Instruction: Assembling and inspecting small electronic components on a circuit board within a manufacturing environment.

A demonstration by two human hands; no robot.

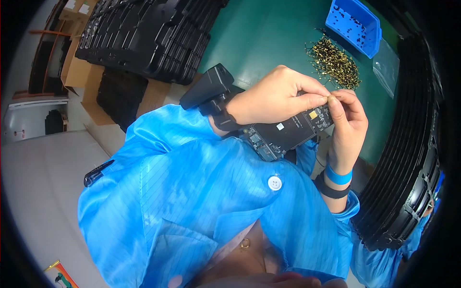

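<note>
A black circuit board (288, 134) with a pale square and a yellowish square part on it lies tilted in front of my chest, partly under my hands. My left hand (276, 96) reaches across its upper edge with thumb and index finger pinched. Facing it at the board's right end, my right hand (349, 117) pinches too, and the fingertips of both hands meet. Whatever sits between them is too small and covered to make out. Just beyond the fingers, a loose pile of small gold and black pieces with thin wire-like ends (333, 60) rests on the green tabletop (269, 36).
A blue bin (355, 26) with small black bits stands at the far right, beside a clear plastic bag (386, 67). Stacked black trays rise at the left (144, 38) and right (396, 153). Cardboard (89, 103) shows at left; another person's blue sleeve (379, 261) at lower right.
</note>
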